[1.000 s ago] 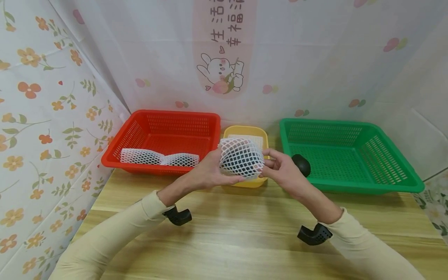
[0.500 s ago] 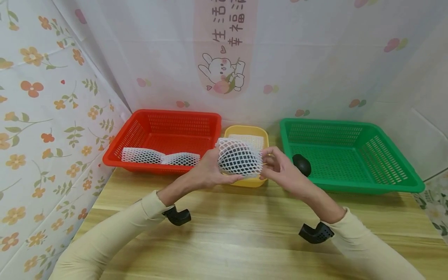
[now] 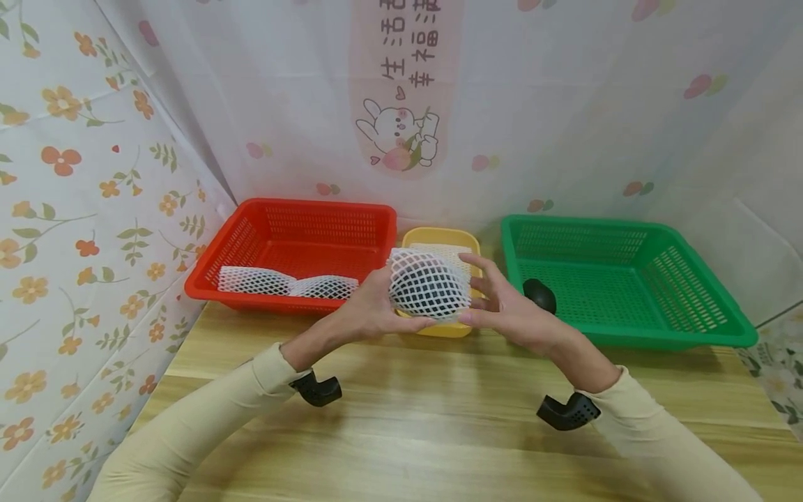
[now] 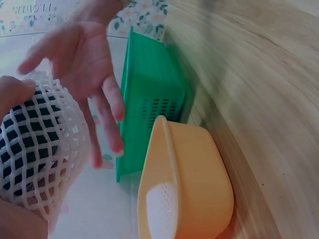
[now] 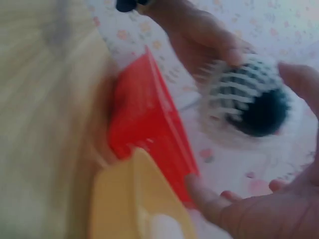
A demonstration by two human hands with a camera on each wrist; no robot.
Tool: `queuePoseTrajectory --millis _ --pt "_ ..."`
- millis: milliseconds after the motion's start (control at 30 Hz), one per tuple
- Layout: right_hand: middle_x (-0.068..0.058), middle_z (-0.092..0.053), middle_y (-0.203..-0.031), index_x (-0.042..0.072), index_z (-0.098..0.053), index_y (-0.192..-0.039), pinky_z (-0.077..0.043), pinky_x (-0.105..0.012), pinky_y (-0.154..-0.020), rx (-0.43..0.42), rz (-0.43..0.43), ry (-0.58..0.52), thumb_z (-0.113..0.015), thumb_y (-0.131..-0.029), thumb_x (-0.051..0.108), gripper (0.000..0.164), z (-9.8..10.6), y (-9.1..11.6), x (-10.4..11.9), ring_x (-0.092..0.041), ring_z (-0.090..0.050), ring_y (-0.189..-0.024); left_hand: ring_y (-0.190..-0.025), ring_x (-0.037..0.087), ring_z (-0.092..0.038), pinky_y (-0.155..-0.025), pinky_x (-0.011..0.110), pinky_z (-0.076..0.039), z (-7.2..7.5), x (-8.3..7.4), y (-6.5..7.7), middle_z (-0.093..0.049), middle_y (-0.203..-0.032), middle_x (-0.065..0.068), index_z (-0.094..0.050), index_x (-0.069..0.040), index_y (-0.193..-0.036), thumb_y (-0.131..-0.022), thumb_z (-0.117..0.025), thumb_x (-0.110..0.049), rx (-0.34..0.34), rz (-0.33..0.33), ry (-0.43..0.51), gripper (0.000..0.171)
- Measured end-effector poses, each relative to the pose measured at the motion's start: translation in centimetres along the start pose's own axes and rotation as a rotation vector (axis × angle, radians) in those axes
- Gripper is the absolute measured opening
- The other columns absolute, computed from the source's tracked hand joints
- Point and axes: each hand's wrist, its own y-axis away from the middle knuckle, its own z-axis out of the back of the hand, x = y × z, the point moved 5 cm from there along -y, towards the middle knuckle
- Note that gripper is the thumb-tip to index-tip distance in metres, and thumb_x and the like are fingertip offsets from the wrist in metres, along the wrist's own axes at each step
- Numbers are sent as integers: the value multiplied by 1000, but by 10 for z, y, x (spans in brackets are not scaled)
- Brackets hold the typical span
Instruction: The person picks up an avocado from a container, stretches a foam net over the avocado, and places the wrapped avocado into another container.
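While the left hand grips the white foam net at its left end, thumb along the lower edge and fingers mostly hidden by the net, the right hand is at the other end, fingers spread and slightly bent, not wrapped round anything. Can't tell if the right fingertips touch the net; thumb and index are right at its edge. Dark object sits inside the net, so it's between the two hands, its end visible through the opening facing the right hand. Yellow container is below, between both hands, with white mesh in it. Red basket is beyond the left hand, to its left, two net-covered pieces lying end to end along the near side. Green basket is right of the right hand; dark oval item lies in its near left corner, just past that hand, partly hidden by it. Wooden table runs under both forearms, black mount under the right wrist
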Motion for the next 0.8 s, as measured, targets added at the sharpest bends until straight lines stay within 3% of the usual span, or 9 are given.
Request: queuePoseTrajectory --millis 167,267,533,800 --pt "-22 -46 -143 5 -26 -157 -47 -54 -99 33 54 -186 -67 -100 14 71 -14 -6 -9 -36 -55 -123 -114 19 -54 -94 34 -52 -3 0 -1 -57 -128 4 -45 -4 -139 -75 -88 -10 13 -76 38 77" --pt "-21 -54 -136 -3 -33 -151 -52 -48 -94 -3 80 -168 -70 -98 12 66 -16 -6 -9 -32 -60 -118 -114 20 -55 -95 34 -52 -3 0 -1 -57 -128 4 -46 -3 -139 -75 -88 -8 15 -95 41 77" --pt "-22 -53 -137 3 -28 -152 -55 -44 -91 -102 63 -152 -77 -93 13 78 -12 -7 -8 -32 -61 -116 -115 21 -54 -93 35 -53 -1 -2 0 -56 -130 6 -45 -3 -140 -76 -87 -7 -5 -105 49 77" --pt "-20 -42 -144 7 -24 -156 -53 -40 -93 -89 91 -159 -78 -92 13 84 -11 -8 -7 -33 -55 -120 -115 22 -55 -92 37 -54 -3 -2 -3 -56 -130 7 -46 -2 -140 -75 -87 -4 13 -122 101 77"
